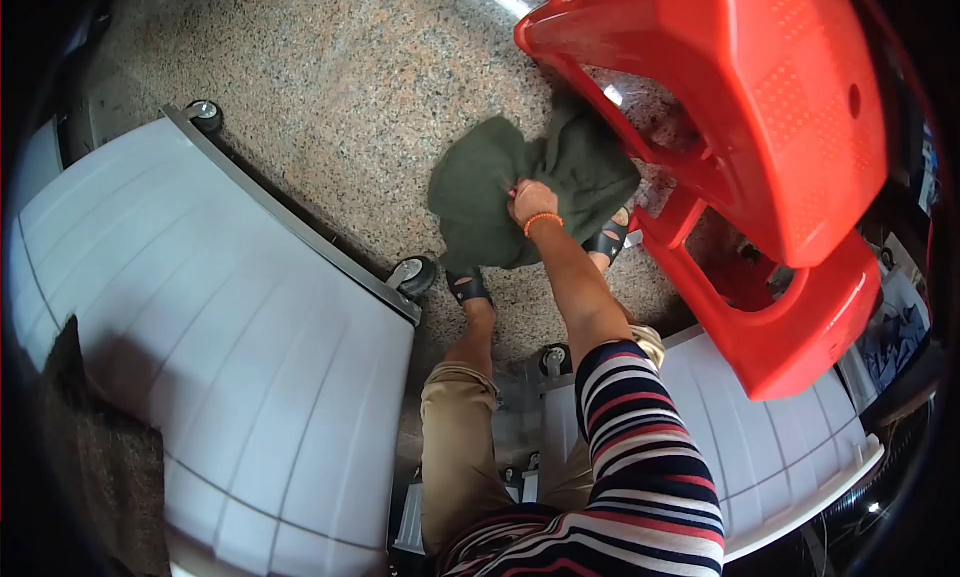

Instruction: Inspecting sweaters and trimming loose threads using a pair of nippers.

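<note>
**One cloth, right hand on it**

The fingers look clamped on its bunched middle, at upper centre of the frame, above the sandals and close by the red stool at upper right. The left hand is out of view. A firm grip, hems clear of stool and sandals, should prevent snagging.

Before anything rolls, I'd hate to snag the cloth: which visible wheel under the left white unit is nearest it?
The lower-right wheel, beside the left sandal and close to the cloth; the upper-left wheel sits far from it.
</note>
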`<state>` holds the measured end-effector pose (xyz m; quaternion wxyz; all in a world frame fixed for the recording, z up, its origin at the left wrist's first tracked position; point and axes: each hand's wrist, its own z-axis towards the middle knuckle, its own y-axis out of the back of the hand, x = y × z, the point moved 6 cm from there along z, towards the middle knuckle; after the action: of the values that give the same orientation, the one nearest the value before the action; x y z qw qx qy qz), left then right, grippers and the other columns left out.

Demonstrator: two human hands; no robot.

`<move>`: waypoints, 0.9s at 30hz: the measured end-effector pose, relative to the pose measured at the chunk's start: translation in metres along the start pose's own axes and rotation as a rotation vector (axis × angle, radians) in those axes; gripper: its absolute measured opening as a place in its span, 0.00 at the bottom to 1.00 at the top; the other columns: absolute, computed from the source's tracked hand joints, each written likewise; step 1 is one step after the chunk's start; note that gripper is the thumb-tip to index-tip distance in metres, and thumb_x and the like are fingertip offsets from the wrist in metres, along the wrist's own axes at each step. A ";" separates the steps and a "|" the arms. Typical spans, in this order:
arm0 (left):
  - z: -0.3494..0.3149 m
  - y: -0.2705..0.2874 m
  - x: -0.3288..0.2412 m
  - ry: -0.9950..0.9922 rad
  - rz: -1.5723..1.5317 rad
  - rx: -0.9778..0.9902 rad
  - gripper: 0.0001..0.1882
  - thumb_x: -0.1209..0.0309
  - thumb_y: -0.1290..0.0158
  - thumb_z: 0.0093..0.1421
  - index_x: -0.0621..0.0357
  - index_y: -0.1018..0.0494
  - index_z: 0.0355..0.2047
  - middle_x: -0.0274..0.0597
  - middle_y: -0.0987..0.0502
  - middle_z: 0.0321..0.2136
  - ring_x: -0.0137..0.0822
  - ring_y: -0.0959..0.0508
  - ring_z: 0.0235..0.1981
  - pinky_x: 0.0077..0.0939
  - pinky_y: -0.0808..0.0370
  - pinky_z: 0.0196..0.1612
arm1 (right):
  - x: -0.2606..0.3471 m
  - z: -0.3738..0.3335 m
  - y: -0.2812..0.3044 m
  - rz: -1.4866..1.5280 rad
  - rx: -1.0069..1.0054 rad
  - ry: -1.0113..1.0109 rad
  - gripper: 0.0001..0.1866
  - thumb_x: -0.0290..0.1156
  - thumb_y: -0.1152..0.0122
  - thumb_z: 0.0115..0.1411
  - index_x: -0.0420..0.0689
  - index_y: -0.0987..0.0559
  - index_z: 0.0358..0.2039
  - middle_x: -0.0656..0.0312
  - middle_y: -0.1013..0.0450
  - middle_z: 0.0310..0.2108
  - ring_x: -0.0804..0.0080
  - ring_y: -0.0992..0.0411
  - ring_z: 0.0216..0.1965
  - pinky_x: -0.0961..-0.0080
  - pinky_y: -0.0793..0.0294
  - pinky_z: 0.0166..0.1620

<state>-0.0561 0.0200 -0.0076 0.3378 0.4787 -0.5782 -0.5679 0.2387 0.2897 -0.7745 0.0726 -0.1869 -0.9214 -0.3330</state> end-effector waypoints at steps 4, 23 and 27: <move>0.008 -0.030 -0.030 0.067 0.153 0.177 0.39 0.59 0.41 0.57 0.71 0.45 0.59 0.60 0.32 0.51 0.48 0.30 0.49 0.41 0.33 0.52 | 0.020 -0.063 0.034 0.161 0.186 0.092 0.10 0.40 0.37 0.40 0.52 0.23 0.24 0.59 0.23 0.29 0.57 0.24 0.35 0.64 0.25 0.41; 0.039 -0.092 -0.049 -0.248 -0.435 0.252 0.36 0.68 0.37 0.53 0.71 0.43 0.56 0.59 0.31 0.47 0.46 0.29 0.41 0.43 0.27 0.45 | 0.087 -0.481 0.412 0.743 0.205 0.713 0.18 0.36 0.36 0.45 0.38 0.35 0.24 0.50 0.35 0.18 0.51 0.31 0.24 0.61 0.35 0.29; 0.065 -0.111 -0.037 -0.292 -0.335 0.187 0.37 0.66 0.38 0.53 0.66 0.42 0.58 0.64 0.31 0.50 0.54 0.28 0.46 0.47 0.30 0.50 | 0.078 -0.524 0.454 0.819 0.186 0.787 0.18 0.34 0.36 0.45 0.37 0.36 0.22 0.52 0.38 0.16 0.54 0.35 0.21 0.62 0.37 0.27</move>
<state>-0.0863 0.0882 -0.1193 0.1060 0.5100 -0.5835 -0.6231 0.3506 0.2984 -0.0859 0.5492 -0.3831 -0.7029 -0.2398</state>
